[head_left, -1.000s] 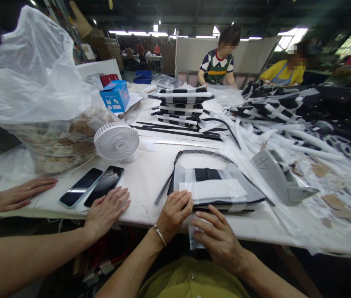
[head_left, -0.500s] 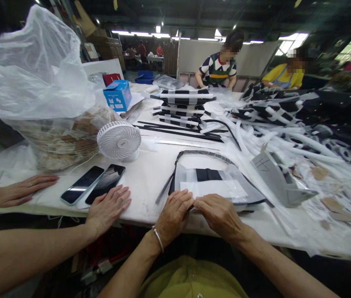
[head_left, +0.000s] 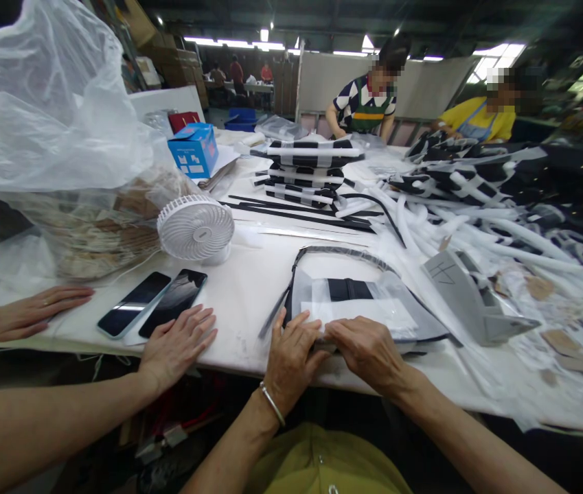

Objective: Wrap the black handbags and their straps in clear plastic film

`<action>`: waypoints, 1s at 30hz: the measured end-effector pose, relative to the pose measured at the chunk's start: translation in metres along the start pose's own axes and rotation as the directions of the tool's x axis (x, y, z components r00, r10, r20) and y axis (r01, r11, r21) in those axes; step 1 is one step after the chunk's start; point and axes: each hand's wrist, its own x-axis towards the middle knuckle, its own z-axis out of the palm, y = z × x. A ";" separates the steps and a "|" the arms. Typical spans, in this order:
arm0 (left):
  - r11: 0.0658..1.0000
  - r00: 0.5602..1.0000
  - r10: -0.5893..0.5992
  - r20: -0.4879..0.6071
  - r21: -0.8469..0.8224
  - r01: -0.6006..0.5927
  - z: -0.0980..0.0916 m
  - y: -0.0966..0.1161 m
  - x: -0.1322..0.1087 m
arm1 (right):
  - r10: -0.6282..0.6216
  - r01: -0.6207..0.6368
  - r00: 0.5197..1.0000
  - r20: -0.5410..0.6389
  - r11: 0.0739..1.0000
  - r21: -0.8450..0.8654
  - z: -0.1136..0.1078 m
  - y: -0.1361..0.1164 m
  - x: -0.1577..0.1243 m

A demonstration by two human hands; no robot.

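Note:
A handbag (head_left: 409, 304) in grey and black lies flat on the table in front of me, with clear plastic and white wrapping over it. Its black strap (head_left: 343, 252) loops away at the far side. My left hand (head_left: 295, 348), with a silver bangle at the wrist, rests at the bag's near left edge, fingers apart and thumb toward the right. Close beside it, my right hand (head_left: 366, 350) has its fingers curled over the bag's near edge, pinching there. Both palms and the front edge under the fingers are hidden.
Another person's hands (head_left: 180, 342) lie flat at left beside two phones (head_left: 134, 304). Beyond stand a white fan (head_left: 196, 230), a plastic sack (head_left: 90, 240) and a blue box (head_left: 193, 152). Wrapped bundles (head_left: 316, 156) are stacked behind; a grey holder (head_left: 459, 295) stands right. Two co-workers are across the table.
My left hand's fingers have lifted and spread, and its thumb now shows apart from them. My right hand stays at the bag's edge. The view has shifted slightly.

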 end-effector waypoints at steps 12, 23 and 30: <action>0.976 0.966 -0.173 -0.191 0.095 0.193 0.014 0.015 0.014 | 0.395 -0.449 0.880 0.265 0.873 0.191 0.000 0.017 0.027; 0.950 0.957 -0.197 -0.213 0.200 0.240 0.023 0.012 0.016 | 0.525 -0.616 0.753 0.397 0.774 0.144 -0.006 0.016 0.041; 0.951 0.967 -0.149 -0.205 0.238 0.197 0.015 0.015 0.020 | 0.492 -0.585 0.769 0.408 0.799 0.138 -0.005 0.021 0.043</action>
